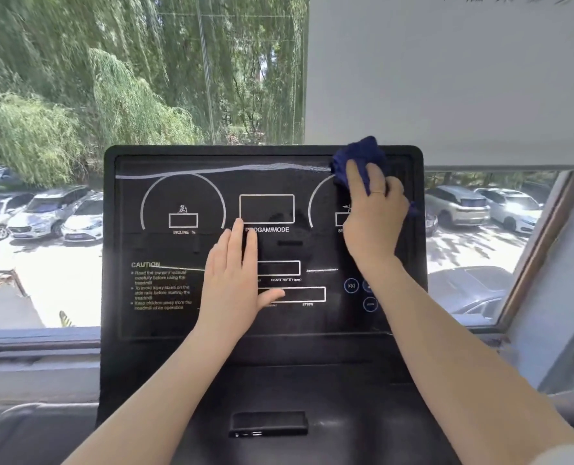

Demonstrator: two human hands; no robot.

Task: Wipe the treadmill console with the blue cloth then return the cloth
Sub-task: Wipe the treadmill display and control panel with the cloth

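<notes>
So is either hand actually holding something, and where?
The right hand holds the bunched blue cloth by its lower part, against the console. The left hand lies flat, holding nothing.

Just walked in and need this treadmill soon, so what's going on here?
A person is wiping the treadmill console. The right hand presses a blue cloth against the panel's upper right corner, while the left hand rests flat on the middle of the display. The cloth has not been put back yet.
</notes>
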